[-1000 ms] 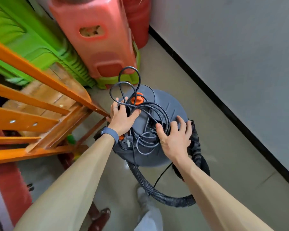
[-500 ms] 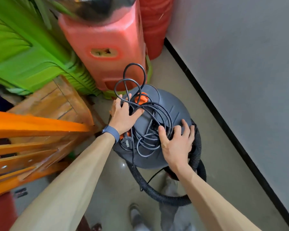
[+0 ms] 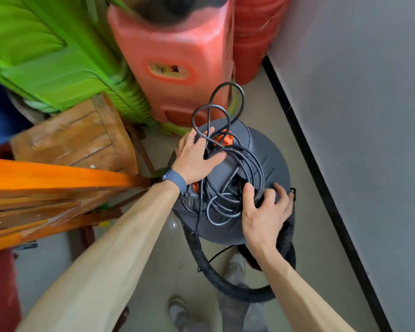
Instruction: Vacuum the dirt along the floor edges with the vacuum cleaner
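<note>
Along the left edge, a stack of green plastic furniture [image 3: 46, 56] leans over a worn wooden stool [image 3: 74, 135], with orange-painted wooden rails [image 3: 46, 176] crossing below them. Next to the right stands a tall stack of red plastic stools [image 3: 175, 68].

Just below those stools, the vacuum cleaner [image 3: 268, 159] stands on the pale floor [image 3: 158, 255], between the furniture and the grey wall [image 3: 357, 116]. It is a dark grey drum standing upright, its long axis vertical and its domed lid facing up toward the camera. An orange knob [image 3: 227, 140] sits at the far end of the lid. A black power cord [image 3: 225, 207] lies heaped in loose coils on the lid, two loops rising toward the red stools.

The left hand [image 3: 197, 154], a blue band [image 3: 175, 180] on its wrist, lies spread on the lid's left side, fingers fairly straight and reaching among the cord loops, thumb pointing right; it grips nothing that I can make out. The right hand [image 3: 264, 212] clasps the drum's near right edge, thumb hooked into the coils and fingers bent over the rim.

A ribbed black hose [image 3: 225, 281] loops from under the left of the drum, down past grey shoes [image 3: 180, 312] and up behind the right wrist. A black skirting strip [image 3: 321, 188] runs along the foot of the wall.
</note>
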The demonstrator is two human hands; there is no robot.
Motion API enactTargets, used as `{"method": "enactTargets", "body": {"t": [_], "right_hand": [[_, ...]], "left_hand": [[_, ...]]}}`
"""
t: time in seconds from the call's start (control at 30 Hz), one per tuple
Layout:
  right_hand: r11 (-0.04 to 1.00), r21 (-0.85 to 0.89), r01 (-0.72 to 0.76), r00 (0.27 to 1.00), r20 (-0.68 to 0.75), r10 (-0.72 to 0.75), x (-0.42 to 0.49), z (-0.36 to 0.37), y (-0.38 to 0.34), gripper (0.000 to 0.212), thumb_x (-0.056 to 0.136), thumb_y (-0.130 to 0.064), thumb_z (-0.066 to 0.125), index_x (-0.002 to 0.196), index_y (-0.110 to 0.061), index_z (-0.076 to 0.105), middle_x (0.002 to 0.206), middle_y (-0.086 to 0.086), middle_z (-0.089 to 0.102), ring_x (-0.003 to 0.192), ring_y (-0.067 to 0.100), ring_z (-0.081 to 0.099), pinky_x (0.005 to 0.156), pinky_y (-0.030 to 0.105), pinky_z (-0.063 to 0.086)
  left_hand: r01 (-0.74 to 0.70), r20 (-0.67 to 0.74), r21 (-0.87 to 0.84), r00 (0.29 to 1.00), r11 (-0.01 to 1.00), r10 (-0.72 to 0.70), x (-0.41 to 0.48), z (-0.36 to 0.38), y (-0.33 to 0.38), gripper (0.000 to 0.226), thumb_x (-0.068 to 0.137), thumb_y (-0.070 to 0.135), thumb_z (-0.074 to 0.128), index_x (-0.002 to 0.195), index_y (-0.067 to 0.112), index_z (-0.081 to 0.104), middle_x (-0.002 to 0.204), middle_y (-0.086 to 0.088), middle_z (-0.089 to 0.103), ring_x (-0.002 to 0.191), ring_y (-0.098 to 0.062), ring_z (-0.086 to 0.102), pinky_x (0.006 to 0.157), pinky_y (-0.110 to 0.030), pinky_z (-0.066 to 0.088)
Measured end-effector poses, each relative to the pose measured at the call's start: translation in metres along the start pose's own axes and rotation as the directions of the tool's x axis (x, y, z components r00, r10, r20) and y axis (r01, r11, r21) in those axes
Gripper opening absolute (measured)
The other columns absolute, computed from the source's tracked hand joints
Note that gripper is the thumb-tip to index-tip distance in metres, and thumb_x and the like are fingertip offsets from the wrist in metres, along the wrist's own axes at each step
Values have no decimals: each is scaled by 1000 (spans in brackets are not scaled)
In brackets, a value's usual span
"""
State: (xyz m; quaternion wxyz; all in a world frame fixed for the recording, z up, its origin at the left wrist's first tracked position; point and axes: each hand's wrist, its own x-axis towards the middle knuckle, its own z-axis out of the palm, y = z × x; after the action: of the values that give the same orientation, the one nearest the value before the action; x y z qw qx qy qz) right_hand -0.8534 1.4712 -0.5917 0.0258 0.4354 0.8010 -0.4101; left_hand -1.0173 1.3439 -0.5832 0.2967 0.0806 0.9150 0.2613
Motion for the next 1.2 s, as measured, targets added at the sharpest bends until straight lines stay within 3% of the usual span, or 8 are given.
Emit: {"method": "enactTargets", "body": {"t": [0.13,0.27,0.47,0.57,0.73,0.9,1.07,1.2], "right_hand": [[998,-12,-69,996,-61,68,-10,2,7,53,97,-66,49,101,-13,53,158,3,35,157,24,5,117,50,20],[986,-5,-167,983,-80,166,-36,21,6,75,86,-79,34,111,-13,57,158,0,35,157,29,5,114,60,28],[940,82,-332,943,52,328,-63,67,-44,62,96,-69,41,127,-16,56,162,-4,24,155,35,-8,111,65,31],[978,18,-209,974,98,207,-63,85,-52,66,98,-70,30,121,-15,59,161,2,24,153,41,-8,115,67,25],[965,-241,101,988,134,-70,-41,87,-15,85,96,-55,-20,115,-28,58,158,2,35,156,38,7,118,62,-19],[970,-129,207,958,229,-174,-43,57,-24,25,110,-32,37,110,-21,59,149,14,41,147,19,1,119,70,-11],[991,-129,-14,913,402,65,-40,39,-33,53,103,-67,31,133,-27,49,165,-14,6,153,44,-19,121,65,7],[992,-100,77,920,389,-33,-41,11,-33,79,88,-85,37,139,-27,53,163,-2,33,155,40,18,123,62,18]], "left_hand": [[-53,46,-10,998,999,53,-1,5,8,78,92,58,59,157,40,20,167,-5,4,153,-27,-1,122,-44,9],[-35,62,36,998,999,32,-6,-2,9,83,89,59,63,157,38,21,166,-5,9,153,-26,4,122,-41,13],[232,-294,272,944,934,-149,-32,-3,2,93,89,66,55,159,22,13,159,-12,30,142,-36,34,114,-51,31],[177,-368,363,929,915,-34,-47,-16,-13,89,90,65,49,160,27,8,160,-8,29,142,-34,32,110,-57,35],[69,-83,331,996,941,-44,-64,-45,-50,94,88,72,49,158,41,-5,167,6,5,149,-33,17,117,-52,28],[87,-122,418,992,904,-39,-64,-32,-39,97,90,64,56,160,31,-2,167,0,1,148,-37,14,114,-51,31],[73,-53,374,997,925,-57,-70,-42,-39,97,89,62,58,160,33,-2,168,0,-4,150,-38,9,119,-54,23],[49,-114,230,993,972,-23,-91,-65,-26,86,89,56,61,159,33,16,167,1,0,152,-31,6,122,-49,17]]}}
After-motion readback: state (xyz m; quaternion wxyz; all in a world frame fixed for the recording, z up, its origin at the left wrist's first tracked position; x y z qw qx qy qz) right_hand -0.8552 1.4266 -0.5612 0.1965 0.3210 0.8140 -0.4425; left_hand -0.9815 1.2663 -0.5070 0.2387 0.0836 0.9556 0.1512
